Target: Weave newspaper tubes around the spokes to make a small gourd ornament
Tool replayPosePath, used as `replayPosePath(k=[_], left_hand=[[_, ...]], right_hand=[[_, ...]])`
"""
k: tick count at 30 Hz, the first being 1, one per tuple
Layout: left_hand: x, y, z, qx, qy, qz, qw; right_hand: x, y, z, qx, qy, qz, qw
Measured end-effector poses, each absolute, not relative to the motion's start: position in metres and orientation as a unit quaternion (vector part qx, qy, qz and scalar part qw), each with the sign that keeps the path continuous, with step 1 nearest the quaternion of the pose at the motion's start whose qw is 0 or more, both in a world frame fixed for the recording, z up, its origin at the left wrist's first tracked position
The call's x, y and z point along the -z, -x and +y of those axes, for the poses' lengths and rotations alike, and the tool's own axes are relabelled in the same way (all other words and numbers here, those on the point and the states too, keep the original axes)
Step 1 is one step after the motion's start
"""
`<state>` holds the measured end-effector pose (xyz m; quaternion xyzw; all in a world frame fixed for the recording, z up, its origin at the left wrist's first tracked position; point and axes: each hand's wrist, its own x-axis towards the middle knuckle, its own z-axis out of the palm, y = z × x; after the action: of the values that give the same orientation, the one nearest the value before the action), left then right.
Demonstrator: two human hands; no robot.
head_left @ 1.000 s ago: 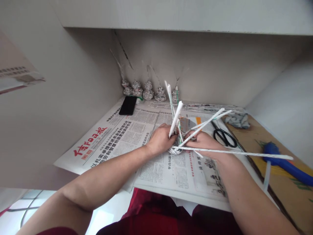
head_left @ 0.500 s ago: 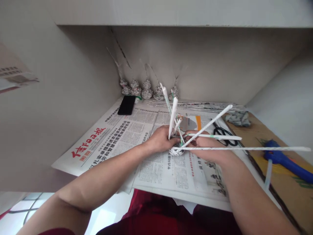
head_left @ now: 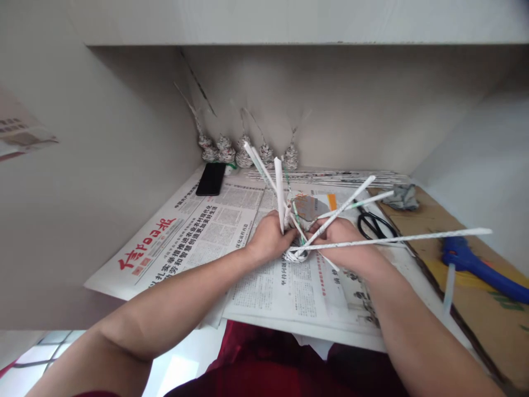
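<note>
Between my hands is a small round woven paper piece, made of rolled newspaper, with several long paper tubes fanning out upward and to the right. My left hand is closed around its left side, thumb pressed on the weave. On the right side, my right hand has its fingers closed at the bases of the tubes; its fingertips are partly hidden behind them. One long tube passes over my right wrist toward the glue gun. The weaving is just above the newspaper.
Several woven gourd shapes stand along the back wall. Loose paper tubes lie before it. A black phone rests at left. Black-handled scissors, a crumpled grey cloth and a blue glue gun on cardboard are at right.
The woven piece has turned slightly in my hands. Its upright tubes swing left, the long right tube tilts upward, and another tube end now shows below my right fingers.
</note>
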<state>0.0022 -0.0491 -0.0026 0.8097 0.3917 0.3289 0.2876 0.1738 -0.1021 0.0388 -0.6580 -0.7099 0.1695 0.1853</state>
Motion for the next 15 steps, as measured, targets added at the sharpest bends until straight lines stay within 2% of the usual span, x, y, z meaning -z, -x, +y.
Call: replayPosePath(k=[4,10,15], left_hand=[[-0.005,0.001,-0.049,-0.309,-0.819,0.371,0.308],[-0.031,0.029,-0.032,-0.191,-0.816,0.2,0.509],[-0.036,0.043,-0.017,-0.13,-0.777,0.194,0.584]], right_hand=[[-0.03,-0.172,-0.101,-0.156,0.658,-0.71,0.195],[-0.025,-0.173,-0.1,-0.169,0.66,-0.702,0.205],[-0.025,-0.172,-0.099,-0.166,0.669,-0.692,0.211]])
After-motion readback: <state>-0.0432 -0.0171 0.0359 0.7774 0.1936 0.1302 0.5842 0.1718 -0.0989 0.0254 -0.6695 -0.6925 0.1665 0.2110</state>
